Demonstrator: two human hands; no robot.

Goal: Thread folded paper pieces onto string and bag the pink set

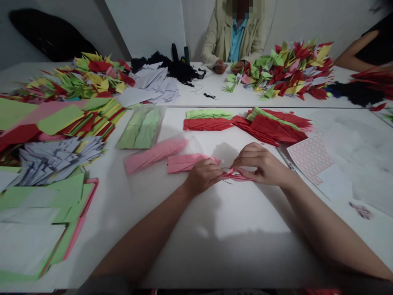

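My left hand (202, 177) and my right hand (259, 164) meet near the middle of the white table (178, 246). Between them, both pinch a narrow folded pink paper piece (236, 176). A thin dark thread (226, 181) shows just below my fingers, and its full run is hidden. Touching my left hand on its far side lies a stack of pink folded paper (187, 163). A longer pink paper bundle (155, 155) lies further left, apart from my hand.
Beyond my hands lie red and green folded paper stacks (264, 127) and a bagged green bundle (141, 128). A pink-printed label sheet (310, 157) is at the right. Coloured paper piles (46, 123) fill the left side. A co-worker's hands (229, 66) work across the table among folded paper shapes.
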